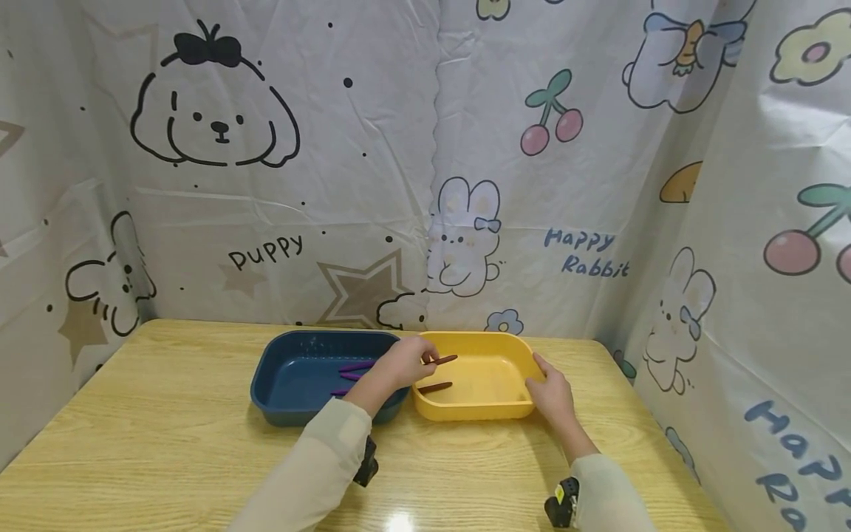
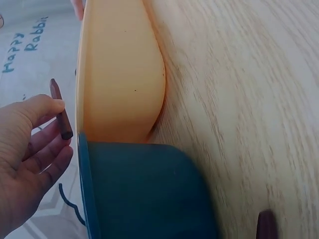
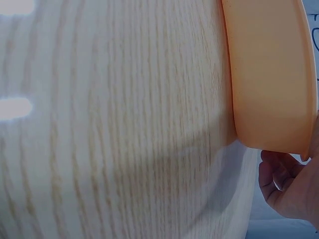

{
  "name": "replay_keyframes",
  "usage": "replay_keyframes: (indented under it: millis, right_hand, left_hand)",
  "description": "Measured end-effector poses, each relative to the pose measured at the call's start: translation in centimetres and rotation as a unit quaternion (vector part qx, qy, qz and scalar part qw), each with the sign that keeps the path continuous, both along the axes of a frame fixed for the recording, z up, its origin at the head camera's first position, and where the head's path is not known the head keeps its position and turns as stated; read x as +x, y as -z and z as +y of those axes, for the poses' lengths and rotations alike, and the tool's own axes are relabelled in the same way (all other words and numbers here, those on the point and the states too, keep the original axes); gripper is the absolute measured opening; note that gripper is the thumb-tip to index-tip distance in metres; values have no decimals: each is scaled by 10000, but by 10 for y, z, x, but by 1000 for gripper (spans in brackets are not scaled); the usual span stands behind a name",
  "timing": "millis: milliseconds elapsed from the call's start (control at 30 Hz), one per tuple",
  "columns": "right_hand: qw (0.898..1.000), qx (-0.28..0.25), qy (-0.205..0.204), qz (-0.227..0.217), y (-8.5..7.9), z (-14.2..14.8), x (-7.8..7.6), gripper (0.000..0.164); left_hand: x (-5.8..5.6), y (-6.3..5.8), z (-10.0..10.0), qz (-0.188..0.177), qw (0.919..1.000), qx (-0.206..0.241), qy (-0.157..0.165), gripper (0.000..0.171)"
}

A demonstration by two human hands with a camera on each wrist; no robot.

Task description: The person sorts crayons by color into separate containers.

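My left hand (image 1: 407, 362) pinches a brown crayon (image 2: 61, 109) between thumb and fingers. It hangs over the left part of the yellow bin (image 1: 473, 412), near where that bin meets the dark blue bin (image 1: 279, 414). A second brown crayon (image 1: 435, 387) lies inside the yellow bin. Several purple crayons (image 1: 357, 366) lie in the blue bin, partly hidden by my left hand and forearm. My right hand (image 1: 553, 388) grips the yellow bin's right end; in the right wrist view its fingers (image 3: 269, 179) curl at the bin's outer corner.
Both bins stand side by side on a wood-grain table (image 1: 166, 443). Behind and beside it hangs a printed cloth (image 1: 372, 185). A dark brown tip (image 2: 267, 226) shows at the bottom of the left wrist view; what it belongs to I cannot tell.
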State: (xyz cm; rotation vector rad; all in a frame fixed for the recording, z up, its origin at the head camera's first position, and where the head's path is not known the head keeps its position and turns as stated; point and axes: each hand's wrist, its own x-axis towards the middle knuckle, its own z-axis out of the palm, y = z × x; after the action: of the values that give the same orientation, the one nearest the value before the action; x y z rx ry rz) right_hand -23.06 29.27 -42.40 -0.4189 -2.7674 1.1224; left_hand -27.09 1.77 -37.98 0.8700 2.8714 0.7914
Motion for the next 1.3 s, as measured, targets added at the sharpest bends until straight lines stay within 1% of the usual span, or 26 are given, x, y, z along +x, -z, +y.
replay_keyframes:
  millis: [233, 367, 600, 800, 933, 1067, 1300]
  right_hand:
    - [10000, 20, -18, 4, 1, 1, 0, 57]
    - [10000, 20, 0, 26, 1, 1, -1, 57]
    - [10000, -1, -3, 39, 1, 2, -2, 56]
    - [10000, -18, 19, 48, 2, 1, -1, 56]
    - [10000, -30, 26, 37, 2, 0, 0, 56]
    - [10000, -51, 13, 53, 1, 0, 0, 56]
    - [9999, -79, 1, 76, -2, -1, 0, 56]
  left_hand:
    - [-4, 4, 0, -8, 9998, -12, -183, 9]
    - [-3, 5, 1, 26, 9997, -24, -232, 9]
    - [-4, 6, 4, 197, 9996, -85, -162, 10]
    - [-6, 9, 5, 136, 9994, -183, -243, 16]
    - [-6, 8, 5, 93, 9994, -162, -290, 18]
    - [-4, 7, 2, 51, 9995, -115, -279, 17]
    - [0, 6, -8, 160, 9998, -12, -142, 15]
